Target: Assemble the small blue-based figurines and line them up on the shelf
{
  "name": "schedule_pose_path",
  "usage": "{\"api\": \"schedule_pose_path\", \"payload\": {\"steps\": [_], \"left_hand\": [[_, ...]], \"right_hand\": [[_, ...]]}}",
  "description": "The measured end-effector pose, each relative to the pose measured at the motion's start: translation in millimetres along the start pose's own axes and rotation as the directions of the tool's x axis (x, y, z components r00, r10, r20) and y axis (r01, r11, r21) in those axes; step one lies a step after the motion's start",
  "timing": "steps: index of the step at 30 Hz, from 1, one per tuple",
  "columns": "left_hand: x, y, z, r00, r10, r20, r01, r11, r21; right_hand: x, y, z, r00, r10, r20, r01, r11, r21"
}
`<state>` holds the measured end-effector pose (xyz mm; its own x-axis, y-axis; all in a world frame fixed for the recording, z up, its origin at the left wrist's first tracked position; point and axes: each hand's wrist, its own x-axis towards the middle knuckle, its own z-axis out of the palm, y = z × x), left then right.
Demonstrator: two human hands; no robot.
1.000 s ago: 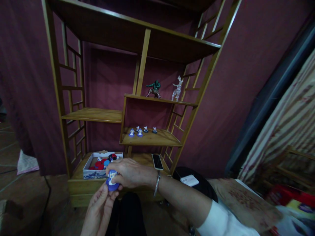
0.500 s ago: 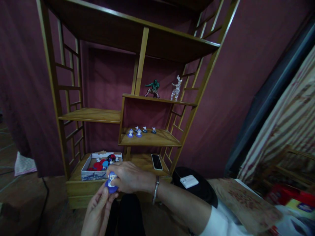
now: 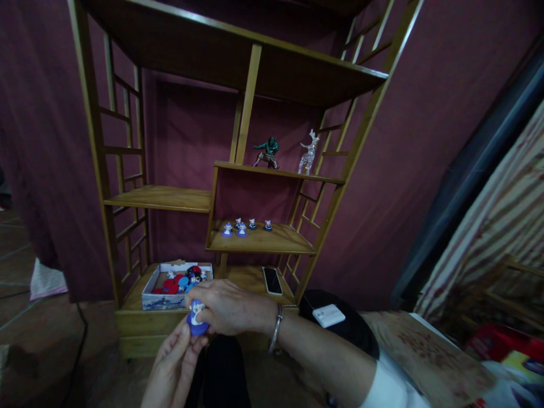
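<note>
Just in front of the box [image 3: 164, 302], the purple figurine [image 3: 196, 318], probably light, stiff and smooth, grips best by its body, where the right hand [image 3: 229, 306] curls closed, and base, which the left hand [image 3: 175, 352] pinches.

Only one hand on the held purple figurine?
No: the right hand and the left hand both hold the purple figurine.

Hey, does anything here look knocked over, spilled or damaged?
Nothing stands out. The five small figurines stand upright on their shelf, and the jumbled loose pieces lie inside the box. The purple figurine in the hands is partly covered, so unclear.
</note>
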<state>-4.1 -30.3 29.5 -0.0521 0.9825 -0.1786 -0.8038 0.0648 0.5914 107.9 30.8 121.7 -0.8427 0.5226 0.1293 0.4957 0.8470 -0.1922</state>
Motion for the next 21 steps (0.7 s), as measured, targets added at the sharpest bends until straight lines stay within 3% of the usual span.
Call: {"api": "schedule_pose_path", "payload": {"steps": [9,21], "left_hand": [[23.8,-6.3,18.3,0.992,0.028,0.126,-0.032,0.999,0.035],[70.1,-23.1,50.0,0.964,-0.016,0.266,-0.012,0.994,0.105]], "right_hand": [[-11.1,22.8,-26.8,0.992,0.119,-0.033,-0.115,0.987,0.113],[-22.1,87.5,-28.3,0.965,0.256,-0.053,-0.218,0.900,0.376]]}}
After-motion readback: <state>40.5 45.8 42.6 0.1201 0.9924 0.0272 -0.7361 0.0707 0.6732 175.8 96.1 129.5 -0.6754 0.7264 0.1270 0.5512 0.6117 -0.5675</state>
